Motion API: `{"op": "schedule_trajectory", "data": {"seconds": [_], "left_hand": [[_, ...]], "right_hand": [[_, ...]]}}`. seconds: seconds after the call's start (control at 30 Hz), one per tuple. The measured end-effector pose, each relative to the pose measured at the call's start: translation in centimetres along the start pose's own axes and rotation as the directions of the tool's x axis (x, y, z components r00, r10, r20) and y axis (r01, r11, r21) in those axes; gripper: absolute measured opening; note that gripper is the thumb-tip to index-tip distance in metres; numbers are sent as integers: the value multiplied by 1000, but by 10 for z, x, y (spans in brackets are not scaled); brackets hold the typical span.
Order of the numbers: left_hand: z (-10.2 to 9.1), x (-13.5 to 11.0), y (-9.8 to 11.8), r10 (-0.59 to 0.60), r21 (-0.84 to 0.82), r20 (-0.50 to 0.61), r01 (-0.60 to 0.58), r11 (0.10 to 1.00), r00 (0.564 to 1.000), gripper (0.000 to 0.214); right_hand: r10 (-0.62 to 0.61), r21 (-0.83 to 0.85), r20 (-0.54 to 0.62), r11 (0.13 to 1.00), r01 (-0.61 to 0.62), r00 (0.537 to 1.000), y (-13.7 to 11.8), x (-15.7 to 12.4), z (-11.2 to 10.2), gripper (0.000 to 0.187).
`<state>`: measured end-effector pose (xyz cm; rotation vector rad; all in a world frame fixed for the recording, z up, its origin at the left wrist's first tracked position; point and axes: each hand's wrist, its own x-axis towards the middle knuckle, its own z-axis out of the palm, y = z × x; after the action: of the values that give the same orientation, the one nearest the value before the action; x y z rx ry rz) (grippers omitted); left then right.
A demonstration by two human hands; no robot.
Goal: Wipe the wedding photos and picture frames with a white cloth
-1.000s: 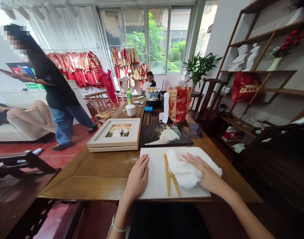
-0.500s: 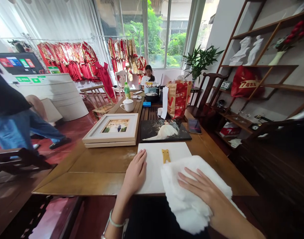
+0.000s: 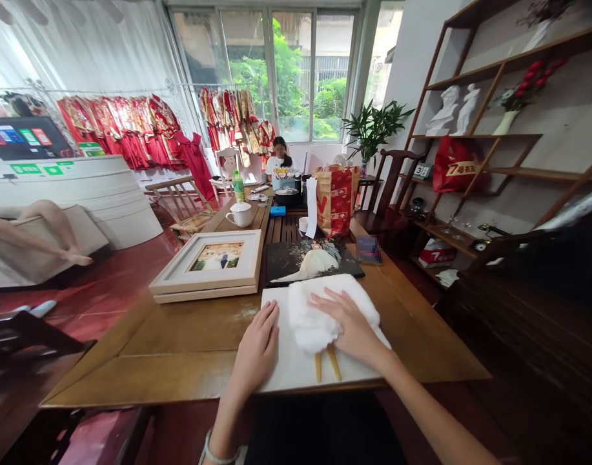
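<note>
While flat on the white board (image 3: pixel 296 369), left hand (image 3: pixel 257 349) unclenched; right hand (image 3: pixel 352 325) likewise, palm down on the cloth (image 3: pixel 311 316).

The cloth (image 3: pixel 319 313) is showing white, the board (image 3: pixel 286 363) white, the sticks (image 3: pixel 334 363) yellow, the table (image 3: pixel 193 336) brown, the robes (image 3: pixel 131 129) red.

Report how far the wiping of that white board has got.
Done: the bare part of the white rectangular board looks clean. In hand: the right hand presses a fluffy white cloth on the board's middle, over a yellow forked wooden piece; the left hand lies flat on its left edge. Left: hard to tell; the near strip sits outside the cloth.
</note>
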<state>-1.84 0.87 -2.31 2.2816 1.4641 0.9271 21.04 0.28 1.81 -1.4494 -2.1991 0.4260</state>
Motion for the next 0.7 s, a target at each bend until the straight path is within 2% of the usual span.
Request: {"op": "schedule_trajectory", "data": {"seconds": [0.07, 0.17, 0.23, 0.3, 0.4, 0.53, 0.63, 0.7], "left_hand": [[0, 0, 0, 2, -10, -6, -2, 1000, 1000, 43], [1, -1, 1, -1, -26, -9, 0, 1000, 1000, 43], [1, -1, 1, 4, -38, -16, -4, 999, 1000, 43], [1, -1, 0, 3, -43, -18, -4, 999, 1000, 43], [1, 0, 0, -7, -35, -10, 7, 999, 1000, 42], [1, 0, 0, -17, -20, 1, 17, 1000, 1000, 43], [1, 0, 1, -11, -17, 1, 11, 1000, 1000, 43], [1, 0, 0, -5, -24, -10, 5, 1000, 1000, 43]], "right_hand": [[-94, -3, 61, 996, 94, 994, -18, -21, 0, 66], [-197, 41, 171, 980, 193, 965, -31, -60, -12, 66], [-240, 96, 241, 970, 223, 940, -29, -78, -26, 63], [-247, 130, 291, 967, 218, 924, -19, -84, -40, 58], [-171, 90, 304, 985, 150, 937, 6, -68, -49, 50], [10, -55, 156, 999, -2, 988, 40, -19, -38, 55], [93, -106, 83, 991, -84, 992, 49, 10, -26, 66], [103, -117, 71, 989, -94, 992, 46, 16, -21, 74]]}}
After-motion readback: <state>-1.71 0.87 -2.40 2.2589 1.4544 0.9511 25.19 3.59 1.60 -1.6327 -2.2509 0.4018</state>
